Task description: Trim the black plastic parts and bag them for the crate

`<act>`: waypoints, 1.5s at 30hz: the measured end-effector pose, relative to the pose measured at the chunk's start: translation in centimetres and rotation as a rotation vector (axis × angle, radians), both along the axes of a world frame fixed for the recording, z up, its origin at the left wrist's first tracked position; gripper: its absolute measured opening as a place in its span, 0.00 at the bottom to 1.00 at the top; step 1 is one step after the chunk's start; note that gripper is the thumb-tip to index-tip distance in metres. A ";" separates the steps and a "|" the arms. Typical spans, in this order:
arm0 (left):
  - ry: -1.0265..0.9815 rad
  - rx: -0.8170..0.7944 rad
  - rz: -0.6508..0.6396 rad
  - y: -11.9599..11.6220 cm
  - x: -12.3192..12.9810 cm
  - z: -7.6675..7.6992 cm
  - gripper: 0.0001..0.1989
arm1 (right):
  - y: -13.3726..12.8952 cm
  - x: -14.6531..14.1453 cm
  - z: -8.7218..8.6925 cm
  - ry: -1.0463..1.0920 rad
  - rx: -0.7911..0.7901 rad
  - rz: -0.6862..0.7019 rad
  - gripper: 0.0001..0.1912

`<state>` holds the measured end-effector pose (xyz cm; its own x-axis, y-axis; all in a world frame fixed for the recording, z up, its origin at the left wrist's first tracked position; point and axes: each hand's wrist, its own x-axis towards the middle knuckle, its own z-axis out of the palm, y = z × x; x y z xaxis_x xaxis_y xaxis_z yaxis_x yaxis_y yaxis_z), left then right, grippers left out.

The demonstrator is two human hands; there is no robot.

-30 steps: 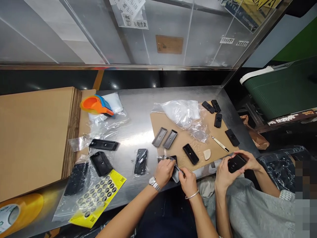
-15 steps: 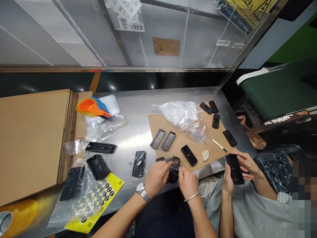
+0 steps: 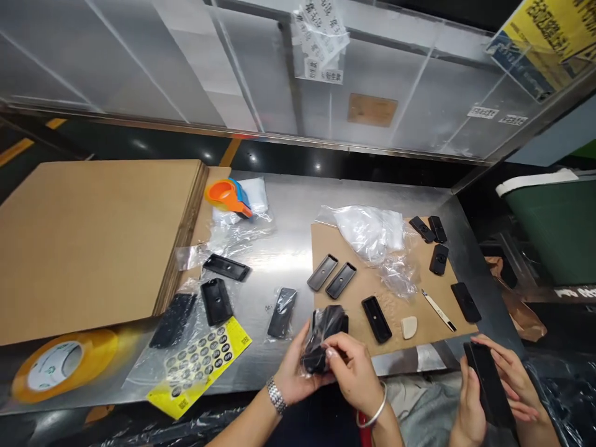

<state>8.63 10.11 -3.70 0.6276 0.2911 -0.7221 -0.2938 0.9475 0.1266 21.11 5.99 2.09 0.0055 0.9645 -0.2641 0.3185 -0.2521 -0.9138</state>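
My left hand [image 3: 298, 375], with a metal watch band at the wrist, is closed round a black plastic part in a clear bag [image 3: 322, 340] from its left side and below. My right hand [image 3: 357, 375], with a bangle, pinches the lower right of that same bag. Left of my hands, another bagged black part [image 3: 282, 313] lies flat on the metal table. Two shallow grey-black trays [image 3: 323, 272] lie side by side beyond the held bag. An open black tray [image 3: 377, 319] rests to the right, beside a pale rounded piece [image 3: 409, 327].
A co-worker's hands [image 3: 510, 379] hold a black case at right. Cardboard [image 3: 298, 235] bears clear bags [image 3: 372, 233], a craft knife [image 3: 438, 310] and several black parts. At left are a cardboard stack [image 3: 93, 236], orange scoops [image 3: 228, 194], yellow tape [image 3: 95, 360] and a yellow sticker sheet [image 3: 179, 403].
The view has swung left, so the table's things appear farther right. My hands have turned and raised the bagged part, with my left palm now under it and my right fingers at its edge.
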 end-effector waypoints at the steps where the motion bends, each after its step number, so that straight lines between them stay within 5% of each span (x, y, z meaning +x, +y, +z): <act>1: -0.067 -0.057 0.055 0.0 -0.2 -0.1 0.24 | 0.3 -0.5 -0.4 -0.024 0.021 0.051 0.09; 4: -0.047 -0.014 0.259 0.9 -1.0 -0.3 0.22 | 1.0 -1.5 -2.1 -0.094 0.043 0.109 0.10; 9: 0.486 0.297 0.250 5.1 -4.1 -1.3 0.23 | 1.4 -1.9 -5.3 -0.184 -0.043 0.136 0.09; 15: 0.861 0.478 0.362 10.0 -9.5 -4.6 0.29 | 2.7 -2.8 -8.9 -0.339 -0.113 0.077 0.10; 22: 0.999 0.494 0.340 8.5 -10.2 -7.9 0.23 | 7.7 -11.5 -11.7 -0.472 -0.149 -0.088 0.30; 29: 0.909 0.477 0.421 7.2 -10.4 -7.8 0.18 | 10.4 -15.1 -13.5 -0.224 -0.186 -0.198 0.41; 34: 0.664 0.407 0.457 5.3 -11.2 -5.1 0.15 | 8.8 -12.3 -12.4 0.060 -0.230 -0.130 0.28; 41: 0.334 0.405 0.485 -0.4 -11.2 1.2 0.12 | 2.6 -9.5 -6.3 0.700 -0.453 -0.005 0.27; 45: 0.314 0.431 0.463 -3.4 -11.0 2.7 0.11 | -0.1 -10.3 -3.4 0.861 -0.550 -0.047 0.26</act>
